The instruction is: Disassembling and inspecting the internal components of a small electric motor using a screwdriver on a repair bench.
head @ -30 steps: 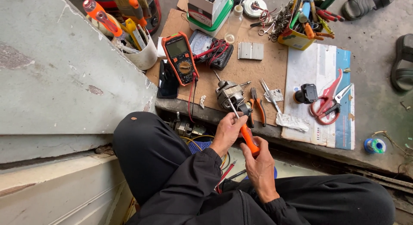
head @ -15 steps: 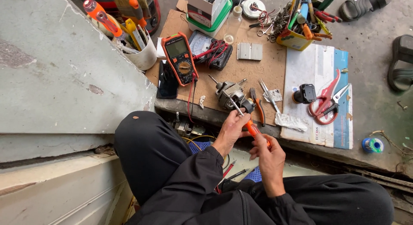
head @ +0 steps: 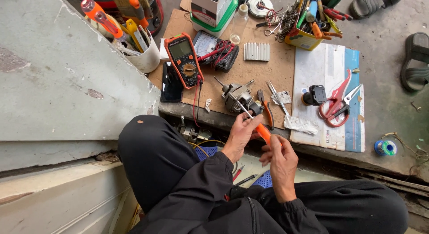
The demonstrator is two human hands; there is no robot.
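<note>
Both hands, left hand [head: 241, 134] and right hand [head: 280, 161], clamp the orange screwdriver [head: 262, 132]; its tip could slip off the fan motor [head: 237, 96] and gouge the windings.

Head view, steeply downward, close over lap

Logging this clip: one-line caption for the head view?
Both hands, left hand and right hand, hold an orange-handled screwdriver near a small motor on cardboard.

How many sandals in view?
2, both on the concrete floor at the right: one sandal at the top edge, partly cut off; another sandal at the right edge. More may lie outside the frame.
</note>
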